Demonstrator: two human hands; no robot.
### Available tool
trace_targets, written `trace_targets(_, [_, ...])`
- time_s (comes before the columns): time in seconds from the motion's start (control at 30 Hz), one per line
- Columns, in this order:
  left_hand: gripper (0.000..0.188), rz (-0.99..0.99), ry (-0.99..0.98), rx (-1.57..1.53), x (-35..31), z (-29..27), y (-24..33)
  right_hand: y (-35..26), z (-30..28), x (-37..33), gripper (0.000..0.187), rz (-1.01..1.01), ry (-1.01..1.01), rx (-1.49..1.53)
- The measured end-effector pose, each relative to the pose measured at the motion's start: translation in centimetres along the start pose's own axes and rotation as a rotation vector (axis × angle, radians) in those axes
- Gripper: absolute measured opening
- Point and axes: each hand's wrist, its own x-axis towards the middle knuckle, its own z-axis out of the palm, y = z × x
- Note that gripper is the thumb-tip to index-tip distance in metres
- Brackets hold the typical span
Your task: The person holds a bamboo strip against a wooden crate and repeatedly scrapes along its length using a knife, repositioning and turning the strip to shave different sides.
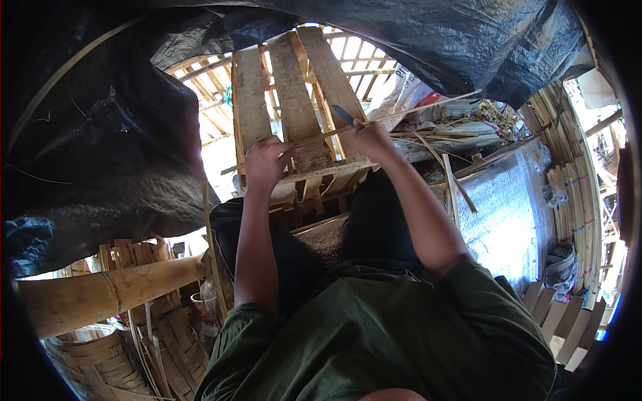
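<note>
A long thin bamboo strip [319,137] runs slantwise in front of me, from beside my left hand up to the far right. My left hand [266,162] is closed on it, thumb and fingers pinching it. My right hand [372,139] grips a knife, its handle hidden in the fist; the dark blade [342,115] points up and to the left. The strip passes at the right hand and goes on beyond it; how blade and strip touch there I cannot tell. Beneath both hands is a bench of rough wooden planks [291,100] with gaps between them.
Black plastic sheeting [114,134] hangs at left and overhead. A thick bamboo pole [107,294] juts in at lower left, above woven baskets [100,361]. Loose strips [441,137] and a white sack [404,93] lie at right, beyond a silvery sheet [505,207].
</note>
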Motion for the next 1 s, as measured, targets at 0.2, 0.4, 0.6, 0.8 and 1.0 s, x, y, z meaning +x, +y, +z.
trace_targets(0.2, [0.020,-0.005,0.000,-0.030,0.4,0.1,0.8,7.3,-5.9,3.0,0.039,0.177,0.157,0.113])
trace_targets(0.4, [0.018,0.047,0.038,-0.011,0.7,0.5,0.9,1.6,1.1,1.0,0.042,-0.196,0.044,-0.245])
trace_targets(0.6, [0.016,0.048,0.063,0.047,-0.1,-0.3,0.4,-0.6,1.5,-0.9,0.062,-0.100,-0.009,-0.095])
trace_targets(0.8, [0.020,0.057,0.059,0.035,0.4,-0.1,1.0,6.8,-5.8,1.9,0.035,0.133,0.115,-0.005])
trace_targets(1.0, [0.016,0.001,0.020,-0.024,0.6,0.1,0.7,3.0,-1.5,0.8,0.037,0.058,0.137,-0.087])
